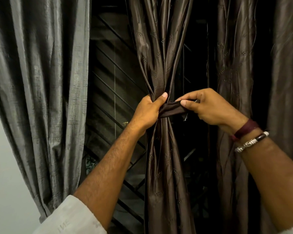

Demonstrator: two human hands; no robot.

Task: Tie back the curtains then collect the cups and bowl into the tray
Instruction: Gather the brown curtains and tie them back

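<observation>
Head view: the task is in its 1st stage, w/ the dark brown satin curtain panel (161,56) bunched at its waist and a matching dark brown fabric tie-back band (172,109) wrapped round the bunch but, by my reading, not yet fastened. The left hand (149,112) grips the gathered fabric, fingers curled round it and thumb up against the folds, touching the band's left end. The right hand (210,107) pinches the band's free end between thumb and fingers, just right of the bunch, pulling it level. The second brown satin curtain panel (233,81) to the right hangs loose, no tie seen on it; the grey textured curtain (41,81) at left also hangs free, so more tying prob. remains. Dark window grille (112,81) shows between grey and brown panels. Cups, bowl, tray: none in view, so collecting looks entirely left to do.
</observation>
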